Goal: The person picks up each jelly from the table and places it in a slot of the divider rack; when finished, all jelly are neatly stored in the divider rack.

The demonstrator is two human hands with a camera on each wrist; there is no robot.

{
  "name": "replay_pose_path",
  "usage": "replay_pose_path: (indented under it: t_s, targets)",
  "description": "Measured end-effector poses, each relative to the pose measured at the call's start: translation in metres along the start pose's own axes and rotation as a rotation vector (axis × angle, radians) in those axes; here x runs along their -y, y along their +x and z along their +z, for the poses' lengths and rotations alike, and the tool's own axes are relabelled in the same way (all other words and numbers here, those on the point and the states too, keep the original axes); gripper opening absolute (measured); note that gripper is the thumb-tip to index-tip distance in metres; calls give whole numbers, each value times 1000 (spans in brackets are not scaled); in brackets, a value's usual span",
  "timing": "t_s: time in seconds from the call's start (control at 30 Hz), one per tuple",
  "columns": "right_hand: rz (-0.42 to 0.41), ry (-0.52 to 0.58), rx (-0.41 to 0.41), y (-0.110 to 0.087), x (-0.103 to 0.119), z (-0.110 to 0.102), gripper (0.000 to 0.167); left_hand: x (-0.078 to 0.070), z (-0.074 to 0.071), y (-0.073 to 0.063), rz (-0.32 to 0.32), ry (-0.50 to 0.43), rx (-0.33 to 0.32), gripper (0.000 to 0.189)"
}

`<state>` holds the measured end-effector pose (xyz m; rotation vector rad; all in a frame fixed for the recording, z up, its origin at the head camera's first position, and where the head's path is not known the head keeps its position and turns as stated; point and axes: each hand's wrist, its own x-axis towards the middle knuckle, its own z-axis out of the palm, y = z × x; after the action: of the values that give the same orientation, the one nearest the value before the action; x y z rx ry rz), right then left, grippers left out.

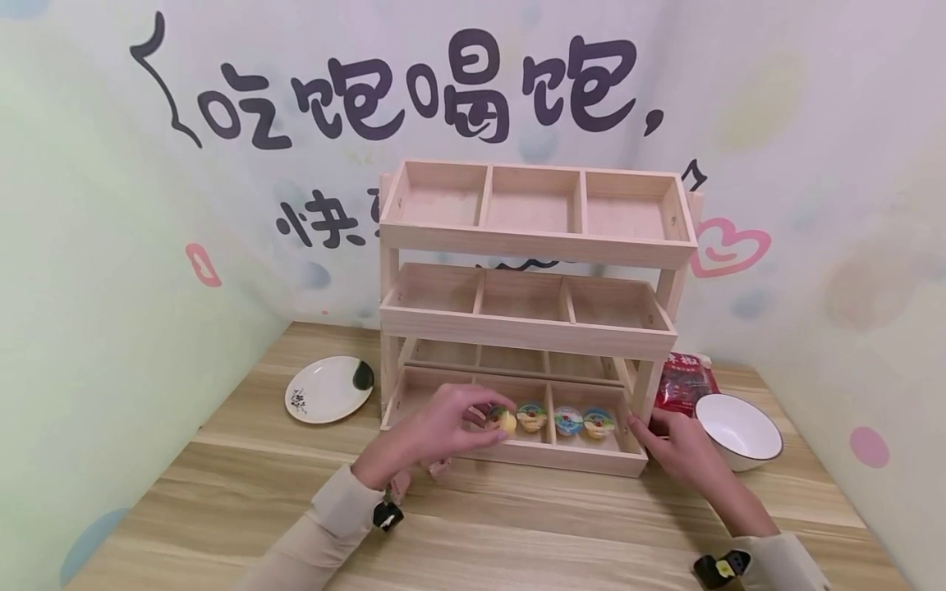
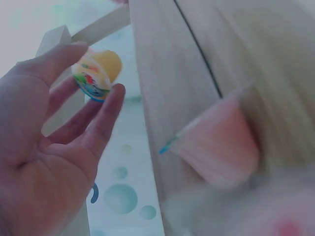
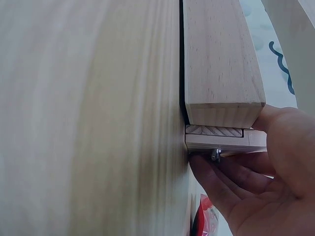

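My left hand [image 1: 447, 423] pinches a jelly cup [image 2: 110, 66] with yellow filling and a printed lid between thumb and fingers, over the middle compartment of the wooden rack's [image 1: 532, 245] bottom tray. Beside it in that compartment sits another jelly cup [image 1: 531, 417]. The right compartment holds a blue-lidded jelly cup [image 1: 568, 421] and an orange-tinted one [image 1: 599, 423]. At the rack's lower right corner, my right hand [image 1: 683, 447] grips the tray's end, thumb in front and fingers behind a side board with a metal bolt [image 3: 215, 155].
A pink jelly cup [image 2: 221, 145] lies on the table below my left wrist. To the rack's left is a white plate [image 1: 328, 390] with a dark green patch. A white bowl [image 1: 739, 431] and a red packet [image 1: 683, 382] stand at the right. A printed wall cloth hangs behind.
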<state>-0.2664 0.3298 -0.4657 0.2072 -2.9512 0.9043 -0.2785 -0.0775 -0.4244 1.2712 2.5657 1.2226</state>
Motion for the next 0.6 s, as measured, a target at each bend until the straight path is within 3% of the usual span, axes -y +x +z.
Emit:
replay_pose_path:
  t_s: [0.17,0.33,0.6]
  targets:
    - [3,3,-1,0,0,1,55,-1,-2,12,-57,112,-31,41]
    - [9,1,5,-1,2,1,55,3,0,22,-94,178,-16,35]
    - [5,-6,-9,-1,1,0,54,17,9,33,-41,306,24,27]
